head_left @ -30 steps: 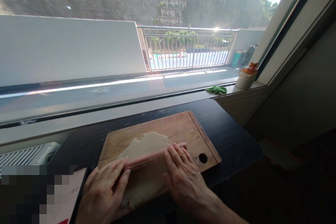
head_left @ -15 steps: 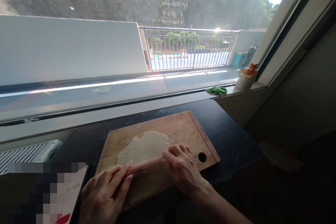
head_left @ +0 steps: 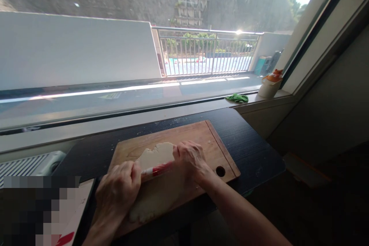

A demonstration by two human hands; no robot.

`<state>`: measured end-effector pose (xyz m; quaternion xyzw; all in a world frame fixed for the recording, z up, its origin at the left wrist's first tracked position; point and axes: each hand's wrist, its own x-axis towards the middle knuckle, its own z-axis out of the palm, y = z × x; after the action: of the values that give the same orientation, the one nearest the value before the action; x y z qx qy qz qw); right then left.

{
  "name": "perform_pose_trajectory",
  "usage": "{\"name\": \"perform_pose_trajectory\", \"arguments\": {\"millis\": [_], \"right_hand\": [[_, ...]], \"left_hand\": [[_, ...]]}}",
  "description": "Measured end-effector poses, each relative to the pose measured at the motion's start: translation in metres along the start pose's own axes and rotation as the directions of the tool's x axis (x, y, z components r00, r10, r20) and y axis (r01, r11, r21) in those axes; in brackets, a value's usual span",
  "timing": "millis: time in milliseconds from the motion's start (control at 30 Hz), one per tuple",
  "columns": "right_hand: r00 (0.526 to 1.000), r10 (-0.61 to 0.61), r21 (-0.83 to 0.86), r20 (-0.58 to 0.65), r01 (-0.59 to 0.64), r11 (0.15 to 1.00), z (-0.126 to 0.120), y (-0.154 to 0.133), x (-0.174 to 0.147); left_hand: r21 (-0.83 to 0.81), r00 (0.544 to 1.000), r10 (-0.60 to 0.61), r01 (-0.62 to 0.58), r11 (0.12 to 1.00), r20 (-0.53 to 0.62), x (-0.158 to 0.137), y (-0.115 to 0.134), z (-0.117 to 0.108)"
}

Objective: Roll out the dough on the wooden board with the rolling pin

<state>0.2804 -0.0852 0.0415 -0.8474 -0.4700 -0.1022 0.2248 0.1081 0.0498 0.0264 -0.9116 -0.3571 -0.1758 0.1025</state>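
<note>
A sheet of pale dough (head_left: 155, 152) lies flat on a wooden cutting board (head_left: 213, 142), with a ragged far edge. Across it rests a rolling pin (head_left: 162, 168), wrapped or printed in red and white along its middle. At its left end, my left hand (head_left: 121, 182) is closed over it, knuckles up. The fingers of my right hand (head_left: 190, 159) curl round the other end. Both hands hide the pin's ends. Dough shows on the far side of the pin and also on the near side, toward the board's front edge.
The board lies on a dark table (head_left: 250, 146) dusted with flour at the back. On the windowsill are a green cloth (head_left: 238, 98) and a white pot (head_left: 270, 86) with an orange figure. A partly blurred screen (head_left: 77, 211) stands front left, near a white ridged object (head_left: 29, 165).
Both hands have moved away from me with the rolling pin, up the dough. The pin has turned, showing its red and white part. My fingers, flatter before, are now curled round it.
</note>
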Motion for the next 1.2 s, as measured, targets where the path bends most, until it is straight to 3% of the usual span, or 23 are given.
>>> {"name": "perform_pose_trajectory", "arguments": {"millis": [167,300,367,467,600,700,833,900,1033,1200], "right_hand": [[1.0,-0.029,-0.002,0.002,0.029,1.0,-0.002,-0.001,-0.017],[0.999,-0.025,-0.028,0.04,0.026,0.999,0.005,0.0,0.016],[0.999,-0.018,-0.035,0.041,0.019,0.999,0.007,0.001,0.029],[0.999,-0.03,-0.023,0.016,0.031,0.999,0.005,0.002,0.023],[0.991,-0.119,-0.013,-0.057,0.119,0.993,0.0,0.005,-0.011],[0.99,-0.137,-0.029,-0.037,0.136,0.99,0.001,0.006,-0.011],[0.999,-0.043,-0.06,0.02,0.045,0.997,0.008,0.006,0.024],[1.0,-0.02,-0.069,0.011,0.021,0.997,0.008,0.005,0.03],[0.997,-0.075,-0.059,-0.023,0.074,0.996,0.004,0.007,0.014],[0.999,-0.03,-0.08,0.027,0.032,0.996,0.005,0.008,0.024]], "left_hand": [[-0.039,1.0,0.002,-0.003,0.999,-0.01,-0.017,-0.004,-0.003],[-0.078,0.992,-0.101,0.107,0.991,0.071,0.008,0.001,-0.006],[-0.072,0.991,-0.125,0.128,0.989,0.05,0.015,0.003,-0.006],[-0.06,0.997,-0.067,0.064,0.996,-0.035,0.008,0.002,-0.005],[-0.013,0.996,0.06,-0.061,0.998,-0.067,-0.013,-0.002,-0.004],[-0.031,1.0,-0.007,0.008,0.999,0.011,-0.003,0.0,-0.003],[-0.034,0.98,-0.157,0.162,0.986,0.123,0.028,0.003,0.0],[-0.025,0.982,-0.153,0.157,0.987,0.108,0.032,0.004,0.001],[-0.034,0.997,-0.053,0.055,0.998,0.056,0.018,0.004,-0.001],[-0.006,0.972,-0.176,0.179,0.984,0.158,0.032,0.006,-0.002]]}}
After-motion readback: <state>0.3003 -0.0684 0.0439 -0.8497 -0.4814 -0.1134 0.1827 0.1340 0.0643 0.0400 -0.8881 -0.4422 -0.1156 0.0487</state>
